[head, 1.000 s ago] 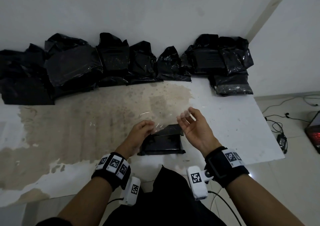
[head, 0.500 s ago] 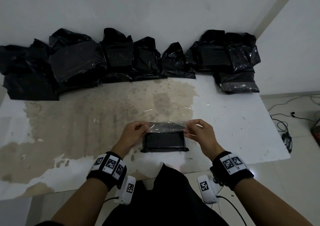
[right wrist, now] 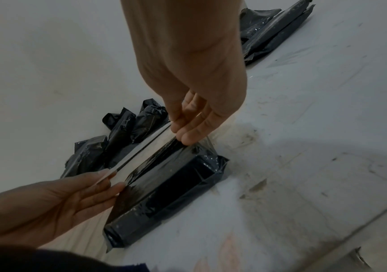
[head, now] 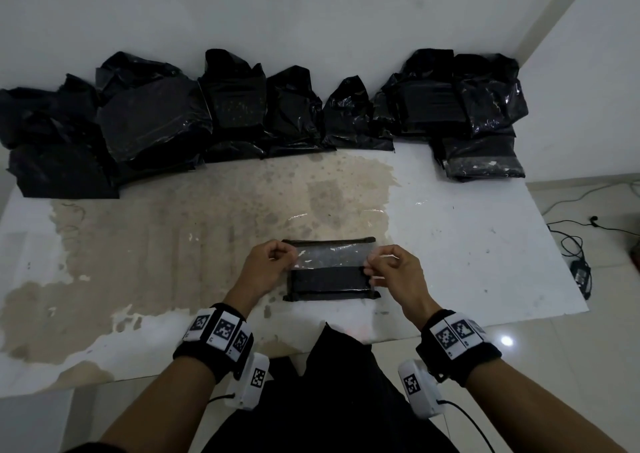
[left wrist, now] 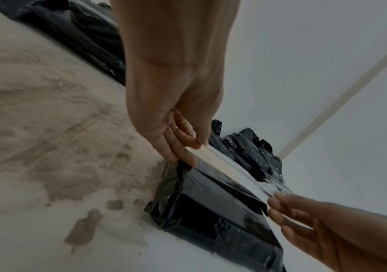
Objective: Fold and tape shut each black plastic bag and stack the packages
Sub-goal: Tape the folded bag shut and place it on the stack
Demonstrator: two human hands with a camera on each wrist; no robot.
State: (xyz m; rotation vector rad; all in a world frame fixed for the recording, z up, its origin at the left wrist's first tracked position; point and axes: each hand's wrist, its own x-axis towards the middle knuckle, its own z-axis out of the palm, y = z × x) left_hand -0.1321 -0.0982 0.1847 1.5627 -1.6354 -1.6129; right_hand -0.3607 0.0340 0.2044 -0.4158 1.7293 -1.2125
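Both hands have lowered the clear tape strip [head: 330, 257], pinched taut at its ends, onto the folded black bag [head: 330, 281]; slack could wrinkle it.

the clear tape [head: 331, 257] covers the folded package's [head: 329, 281] far half; at 9 o'clock, the black bags [head: 52, 147] run off frame.

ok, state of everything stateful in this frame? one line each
package: folded flat on the table, not yet taped shut
tape strip: clear, stretched between both hands just above the package
left hand: pinches the tape's left end
right hand: pinches the tape's right end
bags along the wall: loose, crumpled, unsealed as far as visible
stack at far right: flat packages piled up
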